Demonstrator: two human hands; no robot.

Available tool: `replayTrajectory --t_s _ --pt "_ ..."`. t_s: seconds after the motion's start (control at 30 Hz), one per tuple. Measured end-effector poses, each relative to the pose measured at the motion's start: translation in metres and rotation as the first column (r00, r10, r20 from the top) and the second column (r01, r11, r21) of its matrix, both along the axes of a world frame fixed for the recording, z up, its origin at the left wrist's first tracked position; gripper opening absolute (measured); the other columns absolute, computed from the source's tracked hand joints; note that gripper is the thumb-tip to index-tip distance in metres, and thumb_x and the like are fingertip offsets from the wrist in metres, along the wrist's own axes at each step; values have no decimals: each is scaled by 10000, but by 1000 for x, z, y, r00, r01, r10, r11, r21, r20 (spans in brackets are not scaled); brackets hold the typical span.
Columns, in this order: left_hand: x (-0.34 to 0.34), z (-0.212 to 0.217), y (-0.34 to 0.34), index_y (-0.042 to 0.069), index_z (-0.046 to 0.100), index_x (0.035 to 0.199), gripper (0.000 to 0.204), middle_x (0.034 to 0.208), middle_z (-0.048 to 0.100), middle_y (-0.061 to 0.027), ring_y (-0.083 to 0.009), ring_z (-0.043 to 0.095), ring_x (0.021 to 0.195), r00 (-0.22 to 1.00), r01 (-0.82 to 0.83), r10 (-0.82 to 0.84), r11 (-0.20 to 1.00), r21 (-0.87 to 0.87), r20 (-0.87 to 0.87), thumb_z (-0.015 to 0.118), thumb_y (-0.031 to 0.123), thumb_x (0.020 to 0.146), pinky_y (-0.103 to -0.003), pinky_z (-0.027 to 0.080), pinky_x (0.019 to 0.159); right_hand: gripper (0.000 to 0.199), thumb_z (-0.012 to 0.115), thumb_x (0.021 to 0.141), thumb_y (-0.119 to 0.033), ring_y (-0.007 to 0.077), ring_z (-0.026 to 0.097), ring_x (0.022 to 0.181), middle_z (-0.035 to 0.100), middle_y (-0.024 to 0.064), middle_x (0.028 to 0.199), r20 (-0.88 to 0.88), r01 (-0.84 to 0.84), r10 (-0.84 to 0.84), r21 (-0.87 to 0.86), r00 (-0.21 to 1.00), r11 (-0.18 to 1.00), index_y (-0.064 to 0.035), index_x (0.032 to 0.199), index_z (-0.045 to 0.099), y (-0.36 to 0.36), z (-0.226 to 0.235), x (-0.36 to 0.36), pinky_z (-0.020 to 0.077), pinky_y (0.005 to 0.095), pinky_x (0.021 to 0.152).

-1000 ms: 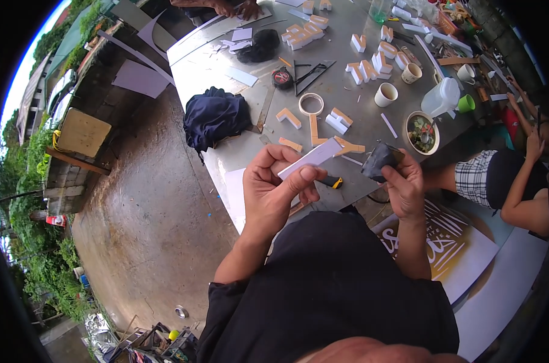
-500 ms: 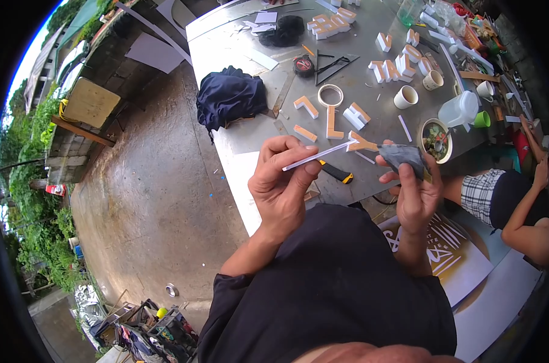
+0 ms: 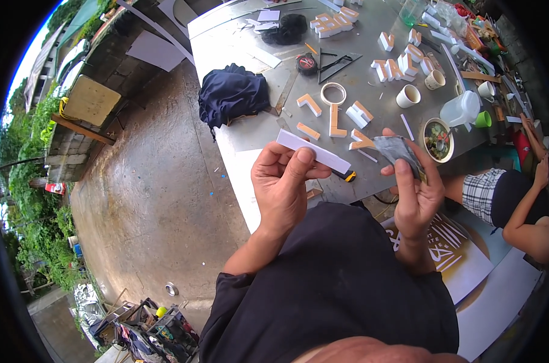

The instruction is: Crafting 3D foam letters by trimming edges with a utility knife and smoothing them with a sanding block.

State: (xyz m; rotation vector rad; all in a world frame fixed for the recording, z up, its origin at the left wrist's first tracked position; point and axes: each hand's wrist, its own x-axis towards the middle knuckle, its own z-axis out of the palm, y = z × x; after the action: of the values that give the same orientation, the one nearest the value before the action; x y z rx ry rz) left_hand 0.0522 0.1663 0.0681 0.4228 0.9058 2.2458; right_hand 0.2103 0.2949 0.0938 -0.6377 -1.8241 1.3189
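My left hand (image 3: 280, 196) pinches a flat white strip (image 3: 313, 151) between thumb and fingers, its broad face turned up. In my right hand (image 3: 416, 209) is a folded dark grey sheet that looks like sandpaper (image 3: 398, 154), gripped by thumb and fingers. The strip and the grey sheet are apart. Just beyond them on the metal table (image 3: 371, 187) lies a forked letter-shaped block (image 3: 362, 141) with a tan top and white sides. A yellow and black utility knife (image 3: 349, 176) is partly hidden by my left hand and the strip.
Several tan-topped letter blocks (image 3: 395, 69) stand farther back. Around them are a tape roll (image 3: 323, 95), a tape measure (image 3: 306, 64), cups (image 3: 408, 97), a bowl (image 3: 437, 140) and a dark cloth (image 3: 233, 95). At the right, another person (image 3: 519, 193) is close to the table.
My left hand has turned the white strip from edge-on to broad face up, and its end has come away from the forked block. My right hand still holds the grey sheet.
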Motion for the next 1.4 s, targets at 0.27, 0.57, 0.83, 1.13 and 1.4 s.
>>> replayTrajectory --t_s 0.27,0.57,0.83,1.13,1.4 --pt "11 -6 -1 -8 587 1044 318 1029 746 -224 -221 749 956 729 -368 316 929 40 -607 777 -150 832 -294 612 789 415 547 897 81 376 662 1240 700 226 1282 71 -64 34 497 997 865 73 1295 663 -4 11 -11 521 427 1039" --pt "3 -1 1 0 605 987 350 982 758 -233 -277 775 920 393 -482 366 863 150 -844 829 -138 755 -342 623 802 467 549 831 71 348 660 1252 702 203 1295 115 -156 108 601 987 784 29 1267 709 -10 9 -32 522 443 1036" --pt "-1 0 4 10 584 982 367 958 763 -224 -301 782 875 229 -510 368 834 211 -901 833 -117 745 -353 631 760 540 535 775 101 338 654 1263 707 181 1293 142 -214 160 605 977 767 -2 1273 716 -9 5 -35 521 435 1044" --pt "-3 -2 6 16 562 982 385 967 762 -223 -322 782 888 214 -524 360 827 204 -908 831 -119 743 -375 636 776 474 570 807 115 359 663 1246 712 191 1274 109 -205 176 613 978 763 14 1248 713 -6 -8 -39 509 444 1049" --pt "-8 4 8 7 542 907 362 944 751 -241 -335 781 881 179 -527 365 820 224 -914 829 -129 733 -415 650 792 481 550 794 67 315 665 1252 723 152 1270 185 -247 166 646 969 722 -11 1232 734 4 0 -45 525 426 1002"
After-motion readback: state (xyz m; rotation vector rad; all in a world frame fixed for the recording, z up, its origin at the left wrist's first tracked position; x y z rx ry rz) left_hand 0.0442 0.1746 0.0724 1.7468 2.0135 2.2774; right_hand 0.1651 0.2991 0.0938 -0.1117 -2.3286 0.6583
